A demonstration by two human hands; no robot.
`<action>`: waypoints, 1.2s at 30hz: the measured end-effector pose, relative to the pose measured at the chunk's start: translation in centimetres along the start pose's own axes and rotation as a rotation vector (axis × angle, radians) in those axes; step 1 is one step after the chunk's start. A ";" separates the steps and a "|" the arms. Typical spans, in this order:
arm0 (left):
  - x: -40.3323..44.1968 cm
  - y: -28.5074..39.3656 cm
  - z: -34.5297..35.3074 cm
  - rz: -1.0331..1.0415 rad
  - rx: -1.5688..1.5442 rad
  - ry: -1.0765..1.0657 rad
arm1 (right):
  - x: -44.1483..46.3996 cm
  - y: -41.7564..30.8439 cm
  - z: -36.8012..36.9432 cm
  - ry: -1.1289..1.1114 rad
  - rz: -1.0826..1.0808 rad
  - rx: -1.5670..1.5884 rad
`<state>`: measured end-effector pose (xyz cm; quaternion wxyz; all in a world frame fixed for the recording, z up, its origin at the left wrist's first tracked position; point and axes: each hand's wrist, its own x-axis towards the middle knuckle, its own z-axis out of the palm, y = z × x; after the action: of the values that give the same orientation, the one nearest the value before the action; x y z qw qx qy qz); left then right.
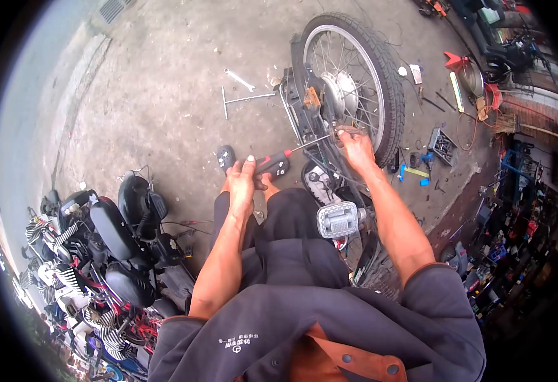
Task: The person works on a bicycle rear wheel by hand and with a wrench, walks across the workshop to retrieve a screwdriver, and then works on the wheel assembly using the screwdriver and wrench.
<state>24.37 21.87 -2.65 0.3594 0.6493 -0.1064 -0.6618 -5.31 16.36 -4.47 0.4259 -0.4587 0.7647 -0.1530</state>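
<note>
My left hand (240,181) is wrapped round the handle of a screwdriver (275,156) with a red and black grip. Its metal shaft points up and right to the bike frame near the rear wheel hub (341,94). Beside the wheel (388,83), my right hand (356,148) has its fingers closed at the frame by the shaft's tip; what they grip is too small to tell. A grey pedal (341,220) lies below, between my forearms.
A wrench (239,81) and a T-shaped tool (225,103) lie on the ground ahead. Parked scooters (115,229) crowd the lower left. A metal parts tray (443,147), a blue tool (426,159) and cluttered shelves (521,216) are on the right.
</note>
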 end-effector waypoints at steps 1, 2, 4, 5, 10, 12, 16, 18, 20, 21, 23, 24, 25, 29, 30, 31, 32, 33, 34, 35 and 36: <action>0.0 -0.5 0.1 0.094 -0.061 0.021 | -0.3 -0.4 -0.1 -0.007 -0.010 0.042; 0.0 -1.1 0.6 0.188 -0.121 0.043 | -0.6 -0.8 -0.1 -0.014 -0.020 0.085; 0.2 -1.3 0.3 0.216 -0.118 0.040 | -0.9 -1.2 0.0 -0.010 -0.060 0.080; 0.1 -0.7 -0.2 0.147 -0.056 0.014 | -1.0 -1.4 -0.1 0.004 -0.069 0.074; 0.3 -1.5 -0.2 0.092 0.012 0.035 | -2.1 -3.2 -0.8 0.004 -0.003 0.021; -0.2 -2.2 0.2 0.193 -0.049 0.048 | -1.9 -2.0 -0.3 -0.020 -0.006 0.168; -0.1 -1.0 -0.8 0.048 0.058 -0.053 | 0.8 2.8 0.9 -0.024 0.040 0.118; -0.1 -0.1 -0.7 -0.071 0.057 -0.012 | 0.6 2.1 0.5 -0.034 0.018 0.146; -0.4 -0.8 -0.5 0.177 0.071 -0.032 | 0.5 1.6 0.4 -0.043 -0.002 0.153; -0.3 -1.1 -0.3 0.302 0.079 -0.047 | 0.7 1.5 0.3 -0.042 -0.012 0.141; -0.6 -0.9 -0.6 0.239 0.133 -0.071 | 0.7 1.6 0.5 -0.050 -0.002 0.120; -0.6 -0.4 -0.7 0.157 0.138 -0.074 | 0.8 1.8 0.7 -0.053 0.011 0.111; -0.2 0.0 -0.8 0.078 0.140 -0.079 | 1.1 1.9 0.6 -0.053 0.020 0.100; 1.3 0.5 -1.2 -0.124 0.004 -0.075 | 1.0 0.9 -0.3 -0.066 -0.014 -0.054; 1.1 0.0 -0.3 -0.012 0.010 -0.021 | 1.3 0.8 -0.4 -0.072 -0.009 -0.088; 0.9 -0.5 0.0 0.099 0.017 0.033 | 1.4 0.9 -0.4 -0.079 -0.003 -0.121; 0.7 -0.9 -0.3 0.211 0.107 0.014 | 1.4 1.0 -0.2 -0.077 -0.011 -0.099; 0.6 -1.1 -0.5 0.327 0.198 -0.008 | 1.6 1.1 0.0 -0.071 -0.021 -0.076; 0.8 -1.3 -0.6 0.278 0.195 -0.006 | 1.7 1.2 0.1 -0.064 -0.030 -0.054; 0.6 -0.8 -0.4 0.230 0.192 -0.005 | 1.8 1.7 0.3 -0.061 -0.020 -0.048; 0.5 -0.2 -0.2 0.018 0.095 0.021 | 1.9 2.1 0.4 -0.057 -0.010 -0.045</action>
<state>24.52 21.78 -3.18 0.3351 0.6714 -0.1398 -0.6460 -6.60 15.98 -7.04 0.4364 -0.4762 0.7531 -0.1249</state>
